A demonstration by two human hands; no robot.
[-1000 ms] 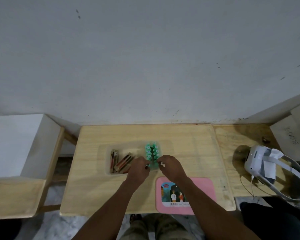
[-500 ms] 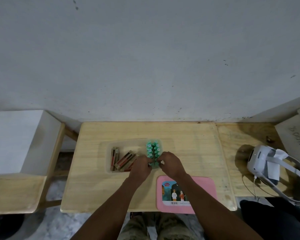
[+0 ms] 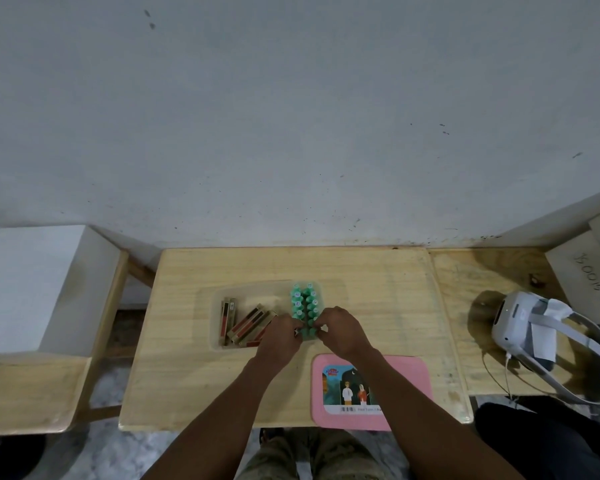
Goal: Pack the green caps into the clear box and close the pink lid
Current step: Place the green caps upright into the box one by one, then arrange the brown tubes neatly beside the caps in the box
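Several green caps (image 3: 305, 306) stand in two tight rows inside the clear box (image 3: 210, 317) at the middle of the wooden table, in the box's right part. My left hand (image 3: 280, 337) and my right hand (image 3: 340, 332) meet at the near end of the rows, fingertips pinched on the nearest green caps. The pink lid (image 3: 409, 386) with a picture sticker lies flat on the table at the front right, partly under my right forearm.
Several brown and red sticks (image 3: 245, 323) lie in the left part of the clear box. A white headset (image 3: 520, 322) with a cable rests on the right side table. A white box (image 3: 32, 289) sits on the left bench. The wall is close behind.
Both hands have closed in on the near end of the cap rows and now touch there. The view has shifted slightly.
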